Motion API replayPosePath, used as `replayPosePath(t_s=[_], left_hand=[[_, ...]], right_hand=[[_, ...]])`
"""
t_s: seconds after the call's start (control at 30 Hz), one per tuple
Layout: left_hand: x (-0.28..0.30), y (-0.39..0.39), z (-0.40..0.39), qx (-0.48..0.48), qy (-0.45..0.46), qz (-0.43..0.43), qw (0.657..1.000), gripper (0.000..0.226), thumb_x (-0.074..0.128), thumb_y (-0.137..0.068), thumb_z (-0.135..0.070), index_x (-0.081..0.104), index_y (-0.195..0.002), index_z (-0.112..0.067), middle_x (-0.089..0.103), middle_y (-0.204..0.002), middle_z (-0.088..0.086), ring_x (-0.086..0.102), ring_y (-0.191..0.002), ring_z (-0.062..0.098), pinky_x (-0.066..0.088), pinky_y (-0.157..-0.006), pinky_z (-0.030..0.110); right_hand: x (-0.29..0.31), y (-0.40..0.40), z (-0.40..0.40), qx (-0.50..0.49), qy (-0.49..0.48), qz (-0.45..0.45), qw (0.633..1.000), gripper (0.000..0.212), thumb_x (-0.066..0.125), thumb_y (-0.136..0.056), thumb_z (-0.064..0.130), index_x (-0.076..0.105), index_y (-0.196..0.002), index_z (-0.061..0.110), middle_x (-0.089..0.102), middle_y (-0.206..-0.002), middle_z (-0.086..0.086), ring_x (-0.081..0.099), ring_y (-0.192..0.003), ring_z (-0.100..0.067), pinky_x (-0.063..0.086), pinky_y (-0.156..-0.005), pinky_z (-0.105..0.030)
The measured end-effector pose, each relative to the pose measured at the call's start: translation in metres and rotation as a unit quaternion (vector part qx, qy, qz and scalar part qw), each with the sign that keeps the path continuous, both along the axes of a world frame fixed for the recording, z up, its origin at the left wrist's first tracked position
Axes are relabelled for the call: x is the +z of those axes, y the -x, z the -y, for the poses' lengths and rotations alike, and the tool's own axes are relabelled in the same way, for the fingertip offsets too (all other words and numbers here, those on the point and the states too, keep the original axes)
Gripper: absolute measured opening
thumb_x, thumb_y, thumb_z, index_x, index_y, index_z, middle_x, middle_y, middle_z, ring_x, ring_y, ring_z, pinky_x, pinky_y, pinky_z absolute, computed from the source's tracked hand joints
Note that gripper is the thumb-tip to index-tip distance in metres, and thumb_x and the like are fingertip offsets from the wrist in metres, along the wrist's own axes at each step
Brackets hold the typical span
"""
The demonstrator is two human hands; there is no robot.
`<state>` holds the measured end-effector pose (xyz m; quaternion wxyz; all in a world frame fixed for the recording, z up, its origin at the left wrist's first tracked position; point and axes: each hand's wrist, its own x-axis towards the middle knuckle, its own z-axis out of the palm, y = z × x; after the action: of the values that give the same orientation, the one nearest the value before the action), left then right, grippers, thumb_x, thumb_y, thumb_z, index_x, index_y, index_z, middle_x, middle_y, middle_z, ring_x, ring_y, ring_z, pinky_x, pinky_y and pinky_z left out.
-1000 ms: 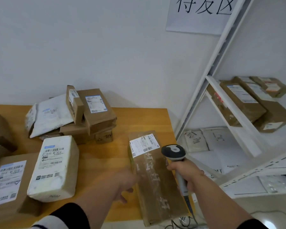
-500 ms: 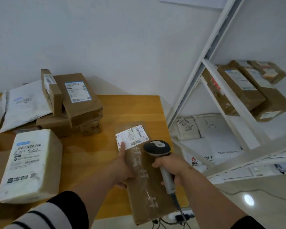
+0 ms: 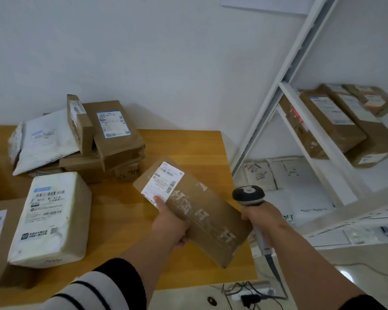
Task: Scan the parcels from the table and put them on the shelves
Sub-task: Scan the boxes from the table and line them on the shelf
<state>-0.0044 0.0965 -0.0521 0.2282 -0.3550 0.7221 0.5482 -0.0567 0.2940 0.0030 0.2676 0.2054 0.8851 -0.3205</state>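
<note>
A: While the left hand point(image 3: 169, 224) wraps its fingers around the long brown parcel point(image 3: 195, 211), thumb on the white shipping label point(image 3: 162, 183), which parts stay hidden?

B: The parcel's underside and the fingers beneath it. The parcel is lifted, tilted above the wooden table point(image 3: 184, 148), near its right end.

A: And the right hand point(image 3: 263, 220)?

B: Closed on the handle of the barcode scanner point(image 3: 249, 195), whose head sits just right of the parcel; its cable point(image 3: 276, 274) runs down toward the floor.

A: What writing is legible?

B: Barcodes on the label; the small print is blurred. Pale characters on the parcel's tape cannot be read. The white wrapped parcel point(image 3: 52, 218) at left shows "A219", barcodes and a blue tag.

A: The setting?

B: A plain white wall point(image 3: 143, 52), a stack of boxes and mailers point(image 3: 81, 139) at the table's back, and a white shelf rack point(image 3: 300, 121) at right holding brown boxes point(image 3: 332, 121) above, white bags point(image 3: 287, 175) below. A sheet on the wall is cut off at the top edge.
</note>
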Motion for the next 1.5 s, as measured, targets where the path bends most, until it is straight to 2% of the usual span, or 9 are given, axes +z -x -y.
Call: replayPosePath(t_s=[0.13, 0.27, 0.37, 0.57, 0.73, 0.9, 1.07, 1.3, 1.5], left_hand=[[-0.009, -0.002, -0.012, -0.022, 0.052, -0.022, 0.998, 0.117, 0.071, -0.089, -0.021, -0.029, -0.151, -0.031, 0.064, -0.101, 0.008, 0.068, -0.084, 0.027, 0.061, -0.076, 0.049], [-0.013, -0.003, -0.015, -0.049, 0.082, -0.032, 0.995, 0.12, 0.073, -0.087, -0.035, -0.028, -0.151, -0.029, 0.051, -0.139, 0.005, 0.056, -0.091, 0.02, 0.056, -0.085, 0.042], [-0.015, -0.003, -0.005, -0.039, 0.123, -0.024, 0.991, 0.126, 0.079, -0.078, -0.046, -0.022, -0.153, -0.037, 0.032, -0.149, 0.011, 0.048, -0.126, 0.033, 0.048, -0.097, 0.045], [-0.018, -0.006, 0.02, -0.091, 0.154, -0.054, 0.982, 0.122, 0.081, -0.077, -0.043, -0.013, -0.155, -0.039, 0.034, -0.149, 0.009, 0.048, -0.129, 0.031, 0.046, -0.1, 0.043], [-0.015, -0.005, 0.031, -0.105, 0.151, -0.073, 0.98, 0.119, 0.078, -0.083, -0.032, -0.018, -0.153, -0.04, 0.039, -0.155, 0.003, 0.05, -0.131, 0.028, 0.049, -0.1, 0.043], [-0.018, -0.018, 0.028, -0.08, 0.135, -0.085, 0.984, 0.114, 0.076, -0.085, -0.032, -0.01, -0.158, -0.024, 0.034, -0.157, 0.004, 0.045, -0.136, 0.028, 0.045, -0.107, 0.043], [-0.023, -0.028, 0.032, -0.091, 0.107, -0.081, 0.987, 0.109, 0.084, -0.074, -0.037, 0.012, -0.156, -0.032, 0.046, -0.145, 0.002, 0.052, -0.125, 0.024, 0.05, -0.1, 0.041], [-0.02, -0.03, 0.03, -0.106, 0.093, -0.066, 0.988, 0.111, 0.08, -0.079, -0.038, 0.002, -0.158, -0.031, 0.041, -0.151, 0.003, 0.047, -0.132, 0.026, 0.046, -0.107, 0.042], [-0.021, -0.03, 0.029, -0.106, 0.083, -0.063, 0.989, 0.112, 0.08, -0.079, -0.038, -0.001, -0.157, -0.036, 0.042, -0.151, -0.001, 0.049, -0.131, 0.025, 0.047, -0.106, 0.045]], right_hand=[[-0.007, -0.012, -0.011, -0.019, 0.029, -0.004, 0.999, 0.014, 0.067, -0.082, 0.01, 0.053, -0.08, 0.011, 0.055, -0.083, -0.012, 0.058, -0.084, -0.028, 0.053, -0.09, -0.047], [-0.014, -0.014, -0.02, -0.018, 0.052, 0.007, 0.998, 0.015, 0.07, -0.078, 0.009, 0.057, -0.087, 0.01, 0.062, -0.09, -0.015, 0.063, -0.087, -0.031, 0.055, -0.091, -0.05], [-0.016, -0.017, -0.028, -0.037, 0.11, 0.078, 0.99, 0.013, 0.068, -0.082, 0.007, 0.06, -0.093, 0.008, 0.063, -0.094, -0.016, 0.066, -0.078, -0.028, 0.056, -0.077, -0.043], [-0.009, -0.016, -0.011, -0.054, 0.193, 0.072, 0.977, 0.01, 0.066, -0.088, 0.012, 0.061, -0.095, 0.005, 0.06, -0.075, -0.012, 0.061, -0.055, -0.023, 0.049, -0.057, -0.031], [0.02, -0.012, 0.024, 0.009, 0.281, 0.019, 0.959, 0.024, 0.07, -0.09, 0.025, 0.066, -0.1, 0.005, 0.063, -0.067, -0.011, 0.063, -0.054, -0.023, 0.053, -0.058, -0.033], [0.035, -0.012, 0.049, 0.072, 0.288, -0.009, 0.955, 0.024, 0.067, -0.091, 0.027, 0.067, -0.104, 0.006, 0.064, -0.062, -0.008, 0.063, -0.052, -0.024, 0.05, -0.059, -0.033], [0.039, -0.01, 0.053, 0.09, 0.264, -0.027, 0.96, 0.022, 0.067, -0.09, 0.023, 0.068, -0.097, 0.002, 0.063, -0.061, -0.008, 0.06, -0.049, -0.023, 0.049, -0.058, -0.033], [0.042, -0.01, 0.05, 0.09, 0.255, -0.032, 0.962, 0.018, 0.066, -0.09, 0.019, 0.066, -0.082, 0.002, 0.061, -0.057, -0.008, 0.056, -0.044, -0.021, 0.047, -0.051, -0.029], [0.04, -0.012, 0.049, 0.1, 0.248, -0.031, 0.963, 0.023, 0.066, -0.089, 0.02, 0.065, -0.074, 0.003, 0.062, -0.06, -0.011, 0.057, -0.046, -0.022, 0.048, -0.055, -0.031]])
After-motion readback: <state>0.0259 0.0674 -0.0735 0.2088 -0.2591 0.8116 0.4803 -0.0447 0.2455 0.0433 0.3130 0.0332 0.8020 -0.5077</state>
